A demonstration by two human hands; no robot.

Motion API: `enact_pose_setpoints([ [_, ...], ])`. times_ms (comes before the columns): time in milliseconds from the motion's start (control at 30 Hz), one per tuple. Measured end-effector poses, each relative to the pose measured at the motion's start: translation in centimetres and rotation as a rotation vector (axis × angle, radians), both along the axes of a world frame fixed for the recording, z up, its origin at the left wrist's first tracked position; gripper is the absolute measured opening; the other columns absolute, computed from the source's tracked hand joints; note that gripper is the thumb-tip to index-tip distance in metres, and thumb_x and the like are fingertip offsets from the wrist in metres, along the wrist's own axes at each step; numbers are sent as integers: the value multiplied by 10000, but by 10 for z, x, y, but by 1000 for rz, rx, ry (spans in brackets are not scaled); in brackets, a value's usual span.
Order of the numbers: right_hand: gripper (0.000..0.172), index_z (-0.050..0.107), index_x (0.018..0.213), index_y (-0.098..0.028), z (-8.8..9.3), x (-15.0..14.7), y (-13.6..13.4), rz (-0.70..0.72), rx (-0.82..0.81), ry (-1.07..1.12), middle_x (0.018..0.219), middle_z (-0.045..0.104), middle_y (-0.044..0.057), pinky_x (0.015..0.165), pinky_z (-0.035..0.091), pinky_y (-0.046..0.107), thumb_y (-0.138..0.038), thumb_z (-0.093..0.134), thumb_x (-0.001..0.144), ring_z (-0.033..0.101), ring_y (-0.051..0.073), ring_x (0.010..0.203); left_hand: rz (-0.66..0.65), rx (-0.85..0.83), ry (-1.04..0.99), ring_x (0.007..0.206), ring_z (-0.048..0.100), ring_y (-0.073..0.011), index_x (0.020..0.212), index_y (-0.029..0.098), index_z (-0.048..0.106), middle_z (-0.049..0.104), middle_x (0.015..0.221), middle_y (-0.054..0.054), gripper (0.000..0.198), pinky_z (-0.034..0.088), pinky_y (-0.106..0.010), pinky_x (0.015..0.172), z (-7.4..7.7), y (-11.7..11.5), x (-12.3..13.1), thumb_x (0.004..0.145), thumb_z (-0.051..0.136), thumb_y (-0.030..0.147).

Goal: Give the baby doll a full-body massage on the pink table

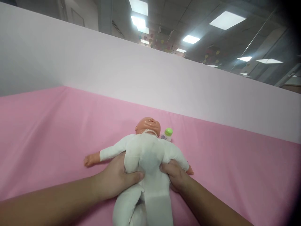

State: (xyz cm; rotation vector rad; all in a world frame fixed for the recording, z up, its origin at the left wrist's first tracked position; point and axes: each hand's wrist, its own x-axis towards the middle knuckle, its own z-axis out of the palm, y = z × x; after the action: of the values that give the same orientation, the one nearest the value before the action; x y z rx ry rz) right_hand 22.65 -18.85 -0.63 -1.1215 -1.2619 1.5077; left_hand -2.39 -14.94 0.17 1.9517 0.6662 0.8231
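Observation:
A baby doll (150,157) with a white cloth body lies face up on a pink sheet (70,131), its head away from me and its arms spread. My left hand (118,177) grips the doll's side, thumb over the belly and fingers hidden beneath the body. On the opposite side my right hand (172,173) holds the torso just below the doll's arm, its fingers partly hidden. Beside the doll's head and shoulder is a small bottle (167,134) with a green cap, touched by neither hand.
A white wall or panel (150,78) rises behind the pink sheet. Above its edge show lit ceiling lights (227,20) and small hanging decorations. Folds run through the sheet on the left.

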Motion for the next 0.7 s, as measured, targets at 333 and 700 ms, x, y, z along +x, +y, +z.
enact_pose_setpoints([
  [333,398,709,1190,-197,11,-10,7,-18,102,-69,975,759,84,817,541,382,-450,582,910,698,294,951,46,-104,64,1082,720,-346,1278,228,692,764,1192,-114,555,608,-424,898,32,9,-1,837,693,564],
  [700,357,613,769,-231,4,0,22,-412,376,-846,681,656,-1,631,435,321,-541,576,943,604,195,645,600,230,369,1043,709,-311,1438,203,499,685,1273,-127,688,566,-431,865,23,18,-8,863,642,554],
])
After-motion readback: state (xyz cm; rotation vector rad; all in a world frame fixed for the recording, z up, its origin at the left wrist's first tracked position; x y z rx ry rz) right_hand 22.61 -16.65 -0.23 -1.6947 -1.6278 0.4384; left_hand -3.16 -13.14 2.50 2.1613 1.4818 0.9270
